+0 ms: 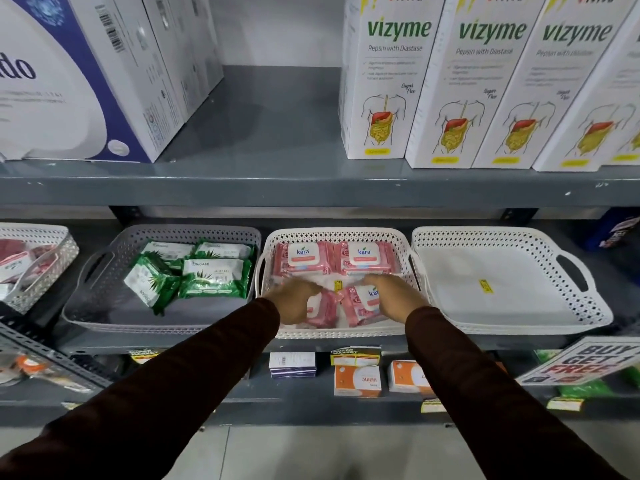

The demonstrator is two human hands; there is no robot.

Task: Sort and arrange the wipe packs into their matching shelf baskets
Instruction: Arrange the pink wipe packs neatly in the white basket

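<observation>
I see both hands down in the middle white basket [337,233], each resting on a pink Kara pack. My left hand [298,301] lies over the front-left pink pack [323,308], fingers curled onto its top; my right hand [393,297] covers the front-right pink pack [362,303] the same way — whether either pack is truly gripped or only pressed flat, I cannot tell. These two packs lie tilted toward each other near the basket's front edge. Behind them, along the back wall, two more pink packs [334,258] lie flat side by side, labels up.

To the left, a grey basket [104,317] holds green Origami packs [216,277], bunched toward its back right corner (one leans tipped at the front of the bunch). To the right, another white basket [575,268] shows only a yellow sticker [484,285] on its floor. At the far left edge, a fourth basket [45,278] holds reddish packs, partly cut off.

All four sit on a grey metal shelf [346,342]. The shelf above carries white Vizyme boxes [391,77] at right and large white-and-blue boxes [86,74] at left — below, small orange-and-white boxes [358,381] and a "buy get free" sign [585,362].
</observation>
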